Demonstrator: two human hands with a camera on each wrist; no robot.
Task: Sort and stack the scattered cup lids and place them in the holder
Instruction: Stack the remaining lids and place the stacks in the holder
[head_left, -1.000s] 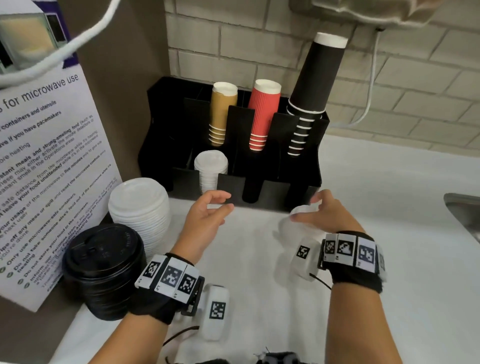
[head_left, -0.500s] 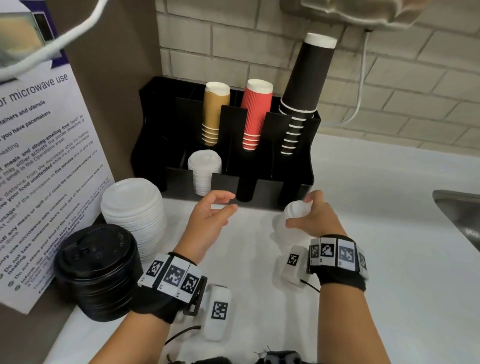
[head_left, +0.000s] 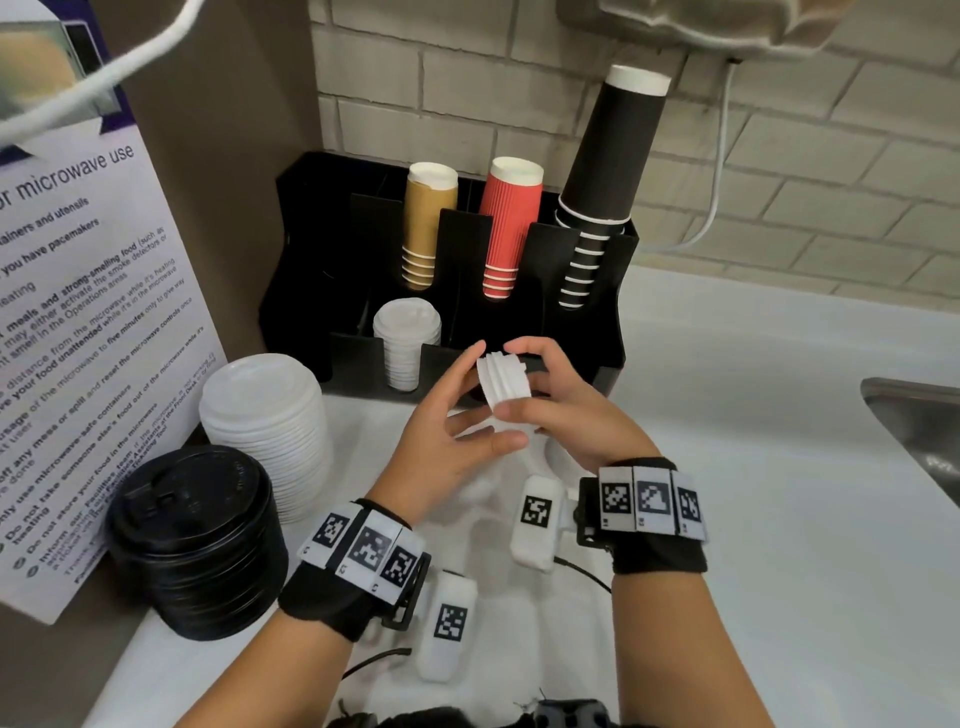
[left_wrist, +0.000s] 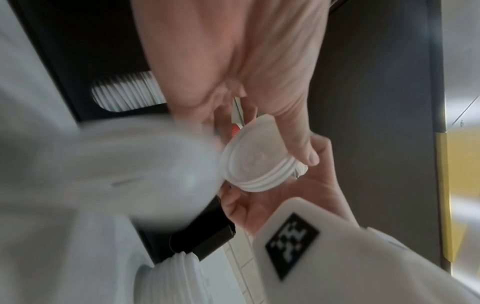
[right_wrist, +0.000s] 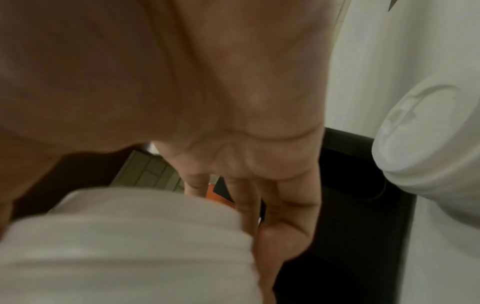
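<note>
A short stack of small white lids (head_left: 503, 382) is held on its side above the counter, just in front of the black holder (head_left: 615, 312). My right hand (head_left: 540, 387) grips it from the right. My left hand (head_left: 480, 402) clasps it from the left, thumb on top and fingers below. The left wrist view shows the stack of small white lids (left_wrist: 259, 164) between both hands. One front slot of the holder has a stack of small white lids (head_left: 408, 340). A single white lid (right_wrist: 428, 133) lies on the counter under my right hand.
A tall pile of large white lids (head_left: 265, 415) and a pile of black lids (head_left: 197, 540) stand on the counter at left, beside a microwave notice (head_left: 78, 312). Gold, red and black cup stacks fill the holder's rear slots. A sink edge (head_left: 914, 415) is at right.
My right hand has lifted the small lid stack off the counter and brought it left and up. My left hand has closed in on it from the other side.
</note>
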